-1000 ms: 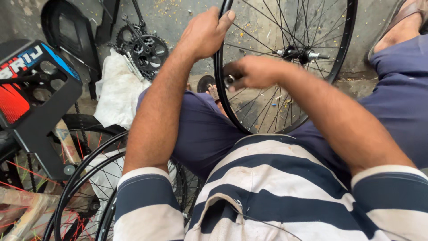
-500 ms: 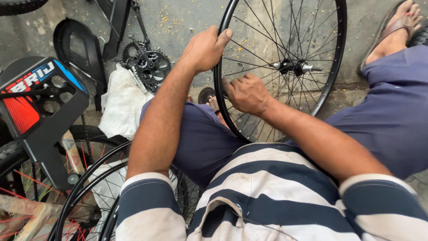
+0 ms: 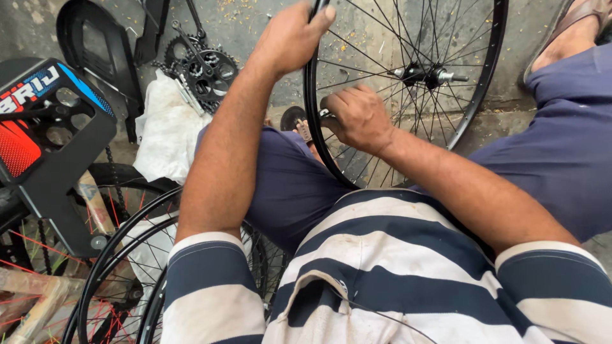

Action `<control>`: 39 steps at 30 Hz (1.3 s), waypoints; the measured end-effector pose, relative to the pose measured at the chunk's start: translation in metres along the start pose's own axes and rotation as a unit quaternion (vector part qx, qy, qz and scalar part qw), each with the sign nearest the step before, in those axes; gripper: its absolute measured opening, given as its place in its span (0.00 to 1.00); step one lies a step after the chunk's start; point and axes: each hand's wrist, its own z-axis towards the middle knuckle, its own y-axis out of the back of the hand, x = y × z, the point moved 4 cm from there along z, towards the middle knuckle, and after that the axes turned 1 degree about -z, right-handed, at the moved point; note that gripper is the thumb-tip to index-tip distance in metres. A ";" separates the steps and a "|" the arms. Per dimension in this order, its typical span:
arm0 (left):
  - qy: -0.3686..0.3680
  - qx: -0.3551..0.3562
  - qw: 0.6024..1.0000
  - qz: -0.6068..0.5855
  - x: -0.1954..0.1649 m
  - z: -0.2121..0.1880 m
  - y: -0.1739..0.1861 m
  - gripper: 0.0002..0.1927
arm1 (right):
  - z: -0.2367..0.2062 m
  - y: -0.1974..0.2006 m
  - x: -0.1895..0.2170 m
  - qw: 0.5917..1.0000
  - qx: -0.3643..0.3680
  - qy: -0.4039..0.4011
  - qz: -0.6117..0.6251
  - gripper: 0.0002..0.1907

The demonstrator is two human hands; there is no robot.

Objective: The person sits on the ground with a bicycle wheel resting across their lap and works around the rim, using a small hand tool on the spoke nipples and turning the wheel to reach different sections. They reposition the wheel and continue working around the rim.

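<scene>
A black bicycle wheel [image 3: 408, 95] is standing upright on its rim between the person's knees, resting on the concrete floor [image 3: 255, 25]. Its plane is running away from the person, and its hub axle [image 3: 433, 75] is pointing sideways, toward the right edge of the view. The left hand [image 3: 290, 38] is gripping the top of the rim, fingers curled over it and thumb wrapped on the near side. The right hand [image 3: 357, 118] is closed in a loose fist around a small metal tool [image 3: 325, 114] pressed to the rim's inner edge among the spokes; the tool's exact kind is too small to tell.

To the left on the floor, a black chain guard [image 3: 51, 134] with a red patch, a blue stripe and white lettering is lying flat, round holes cut through it. Beyond it a black chainring with crank [image 3: 204, 70] is resting on a white cloth [image 3: 169, 134]. Near the lower left corner, more black rims [image 3: 121, 255] with red spokes are lying stacked. A sandalled foot [image 3: 574, 25] is showing at the upper right.
</scene>
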 end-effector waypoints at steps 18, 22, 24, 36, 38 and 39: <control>-0.045 0.053 0.998 -0.011 -0.015 -0.020 0.023 0.19 | -0.022 0.035 -0.005 0.988 -0.072 -0.012 0.135 0.10; -0.047 0.031 0.998 -0.020 -0.016 -0.020 0.023 0.21 | -0.004 0.015 -0.014 0.969 -0.043 -0.070 0.234 0.09; -0.041 0.035 0.998 -0.028 -0.016 -0.018 0.022 0.23 | -0.002 -0.001 -0.027 0.936 0.018 -0.209 0.282 0.10; 0.012 0.038 0.999 0.018 -0.010 -0.007 0.011 0.32 | 0.002 -0.013 -0.029 0.945 0.020 -0.232 0.231 0.19; 0.008 0.036 0.999 0.031 -0.010 -0.005 0.011 0.32 | 0.010 -0.016 -0.019 0.965 0.043 -0.245 0.082 0.18; 0.007 0.036 0.999 0.031 -0.010 -0.005 0.010 0.32 | 0.014 -0.016 -0.017 0.966 0.066 -0.248 0.032 0.16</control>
